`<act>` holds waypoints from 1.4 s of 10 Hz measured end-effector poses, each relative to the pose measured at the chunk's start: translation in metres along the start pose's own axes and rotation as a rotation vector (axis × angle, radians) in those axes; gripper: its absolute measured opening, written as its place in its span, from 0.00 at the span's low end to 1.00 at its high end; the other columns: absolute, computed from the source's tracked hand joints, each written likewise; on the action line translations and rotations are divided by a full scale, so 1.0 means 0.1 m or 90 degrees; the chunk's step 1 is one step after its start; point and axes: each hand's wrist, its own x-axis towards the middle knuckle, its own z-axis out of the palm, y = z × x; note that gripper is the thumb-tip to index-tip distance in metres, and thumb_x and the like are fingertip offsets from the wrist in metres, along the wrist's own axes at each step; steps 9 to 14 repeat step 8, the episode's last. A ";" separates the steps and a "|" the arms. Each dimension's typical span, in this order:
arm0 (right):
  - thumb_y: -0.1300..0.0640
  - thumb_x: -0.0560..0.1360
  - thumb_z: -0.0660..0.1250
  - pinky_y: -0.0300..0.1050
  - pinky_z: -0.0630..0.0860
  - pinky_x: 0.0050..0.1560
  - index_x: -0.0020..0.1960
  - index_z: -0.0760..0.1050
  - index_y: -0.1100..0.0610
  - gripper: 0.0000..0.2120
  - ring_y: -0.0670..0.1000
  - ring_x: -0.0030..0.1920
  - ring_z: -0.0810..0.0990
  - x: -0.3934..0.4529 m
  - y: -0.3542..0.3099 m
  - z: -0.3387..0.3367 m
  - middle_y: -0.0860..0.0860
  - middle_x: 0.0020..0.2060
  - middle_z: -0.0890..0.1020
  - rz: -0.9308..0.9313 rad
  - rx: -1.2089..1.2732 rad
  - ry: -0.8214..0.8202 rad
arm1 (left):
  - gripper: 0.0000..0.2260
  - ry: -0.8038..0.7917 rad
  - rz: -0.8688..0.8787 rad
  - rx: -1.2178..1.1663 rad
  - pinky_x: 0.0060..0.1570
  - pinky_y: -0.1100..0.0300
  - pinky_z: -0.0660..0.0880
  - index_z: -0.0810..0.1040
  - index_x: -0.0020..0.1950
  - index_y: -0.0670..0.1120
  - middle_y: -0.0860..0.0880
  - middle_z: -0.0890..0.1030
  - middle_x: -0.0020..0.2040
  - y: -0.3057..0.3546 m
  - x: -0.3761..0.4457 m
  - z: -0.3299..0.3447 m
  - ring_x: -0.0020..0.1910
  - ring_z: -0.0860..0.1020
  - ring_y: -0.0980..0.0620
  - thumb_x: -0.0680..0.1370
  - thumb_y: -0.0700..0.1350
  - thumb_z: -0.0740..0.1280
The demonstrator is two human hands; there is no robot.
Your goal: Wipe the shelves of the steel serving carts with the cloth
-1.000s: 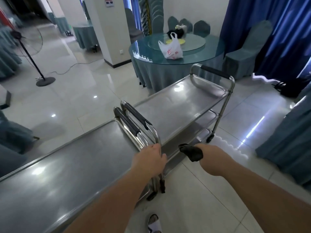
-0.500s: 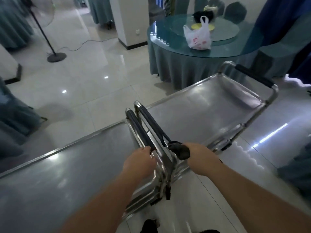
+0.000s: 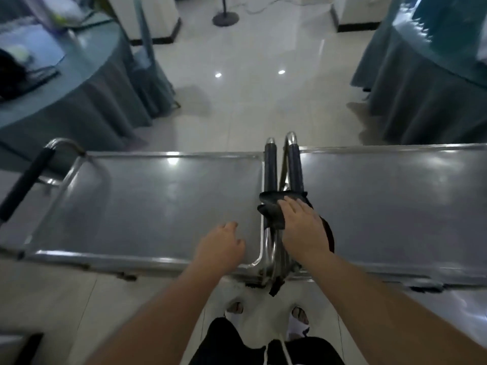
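Cloth point(image 3: 272, 210) lay draped across the near ends of the two handles point(image 3: 295, 167), where the carts met. Half a second before, it was bunched in the right fist. Right hand point(image 3: 303, 230) now lay flat on it, fingers nearly straight, pressing rather than gripping. Left hand point(image 3: 221, 246) had let go of the handle and hung over the left shelf point(image 3: 158, 201), fingers loosely curled, empty. Right shelf point(image 3: 395, 201) bare. Judgement: wiping was just starting, at the handles; both shelves were still to do.

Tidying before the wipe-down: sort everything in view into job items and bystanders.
Job: left steel cart, right steel cart, black cloth under the right hand, left hand.
Bystanders: left draped table, right draped table, fan stand base.
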 end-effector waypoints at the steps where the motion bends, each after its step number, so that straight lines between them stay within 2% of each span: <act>1: 0.56 0.80 0.63 0.57 0.45 0.82 0.85 0.42 0.48 0.42 0.54 0.83 0.41 -0.04 0.14 0.28 0.46 0.84 0.44 -0.055 -0.057 -0.118 | 0.25 0.000 -0.023 -0.010 0.68 0.49 0.71 0.67 0.80 0.51 0.46 0.74 0.75 -0.02 -0.17 0.16 0.71 0.74 0.43 0.83 0.53 0.60; 2: 0.49 0.78 0.65 0.58 0.35 0.80 0.82 0.30 0.46 0.49 0.53 0.81 0.31 -0.09 0.25 0.45 0.45 0.83 0.36 -0.083 -0.111 -0.172 | 0.24 -0.008 -0.036 -0.006 0.69 0.49 0.71 0.67 0.80 0.51 0.48 0.74 0.76 -0.10 -0.28 0.26 0.71 0.74 0.43 0.83 0.54 0.61; 3: 0.46 0.77 0.65 0.58 0.35 0.81 0.82 0.31 0.46 0.50 0.53 0.81 0.32 -0.06 0.21 0.44 0.45 0.83 0.37 -0.063 -0.105 -0.170 | 0.24 -0.012 -0.037 -0.006 0.68 0.49 0.73 0.68 0.79 0.51 0.49 0.74 0.75 -0.15 -0.30 0.28 0.71 0.74 0.43 0.83 0.54 0.61; 4: 0.47 0.78 0.66 0.59 0.39 0.81 0.83 0.34 0.47 0.48 0.53 0.82 0.35 -0.05 0.15 0.39 0.45 0.83 0.40 -0.052 -0.102 -0.172 | 0.25 -0.013 -0.009 0.006 0.69 0.49 0.72 0.68 0.80 0.51 0.48 0.74 0.75 -0.18 -0.25 0.25 0.72 0.73 0.44 0.83 0.54 0.62; 5: 0.53 0.78 0.66 0.57 0.42 0.82 0.84 0.35 0.47 0.47 0.53 0.83 0.38 -0.06 0.10 0.28 0.45 0.84 0.42 -0.027 -0.091 -0.198 | 0.26 -0.010 0.018 0.017 0.71 0.48 0.71 0.67 0.80 0.51 0.48 0.73 0.76 -0.22 -0.17 0.15 0.72 0.73 0.45 0.82 0.54 0.62; 6: 0.54 0.79 0.66 0.58 0.43 0.82 0.84 0.38 0.48 0.46 0.53 0.83 0.41 -0.09 0.00 0.18 0.46 0.84 0.43 0.010 -0.081 -0.218 | 0.26 -0.011 0.039 0.035 0.71 0.49 0.71 0.67 0.80 0.50 0.47 0.73 0.76 -0.22 -0.10 0.02 0.73 0.72 0.45 0.82 0.53 0.62; 8: 0.46 0.79 0.64 0.63 0.45 0.80 0.85 0.43 0.49 0.42 0.57 0.83 0.44 -0.07 -0.25 -0.12 0.47 0.84 0.45 0.095 -0.037 -0.195 | 0.24 0.071 0.105 0.103 0.66 0.48 0.71 0.69 0.77 0.51 0.48 0.74 0.73 -0.02 0.06 -0.37 0.70 0.74 0.43 0.80 0.54 0.61; 14: 0.46 0.79 0.64 0.63 0.45 0.80 0.85 0.43 0.49 0.42 0.57 0.83 0.44 -0.07 -0.25 -0.12 0.47 0.84 0.45 0.095 -0.037 -0.195 | 0.24 0.071 0.105 0.103 0.66 0.48 0.71 0.69 0.77 0.51 0.48 0.74 0.73 -0.02 0.06 -0.37 0.70 0.74 0.43 0.80 0.54 0.61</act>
